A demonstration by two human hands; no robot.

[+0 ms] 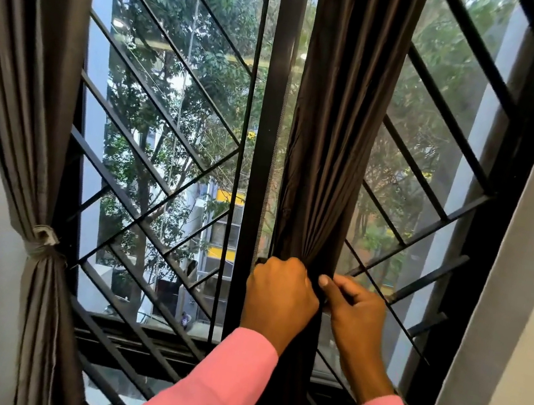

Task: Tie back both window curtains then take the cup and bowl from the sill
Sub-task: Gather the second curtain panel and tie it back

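My left hand [279, 294] is clenched round the gathered right curtain [331, 142], squeezing it into a narrow neck just beside the middle window post [269, 133]. My right hand [357, 316] touches the same bunch from the other side, thumb and fingers pinching, though I cannot tell whether they hold a tie or a fold. To do this well, I judge the left should hold the bunch firm while the right wraps snugly at this height, level with the pale tie [43, 241] that cinches the left curtain [48, 100] at the window's left edge. The cup and bowl are not in view.
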